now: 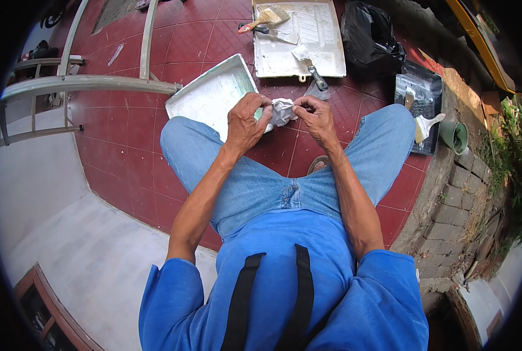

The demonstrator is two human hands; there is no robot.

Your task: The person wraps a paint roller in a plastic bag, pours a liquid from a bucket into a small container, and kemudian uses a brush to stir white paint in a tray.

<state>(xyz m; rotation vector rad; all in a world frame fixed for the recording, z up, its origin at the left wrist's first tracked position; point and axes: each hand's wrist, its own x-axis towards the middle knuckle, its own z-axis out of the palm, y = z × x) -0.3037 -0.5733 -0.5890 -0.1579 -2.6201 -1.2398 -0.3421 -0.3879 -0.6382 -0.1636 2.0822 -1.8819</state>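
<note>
"From the head view, how are the arms and hands set?"

"Both forearms reach forward and slant inward, so the hands almost meet. The left hand is bent at the wrist, its thumb and index finger pointing right; the right hand mirrors it, thumb and index finger pointing left."

"And the fingers, how far apart?"

"On each hand the thumb and index tips are drawn nearly together, pinching an edge of a crumpled white wad. The other fingers look curled, though they're partly hidden."

"So the wad sits where?"

"Directly between the two pinches, above the red tiled floor. I can't tell whether it's paper, cloth or thin plastic."

"Which way does it point?"

"It spans left to right from pinch to pinch, and its loose lower part droops toward the lap. It's bunched nearly as wide as long, so its long axis is hard to call."

"What lies around the fingers?"

"Just beyond the left fingers, a tilted white paint tray. Farther ahead of both, a larger white tray bearing a paintbrush and a putty knife. Beyond the right fingertips, a scraper with a dark handle; well off to their right, a black tray with a white-bristled brush, and a green pot beside it."
</note>
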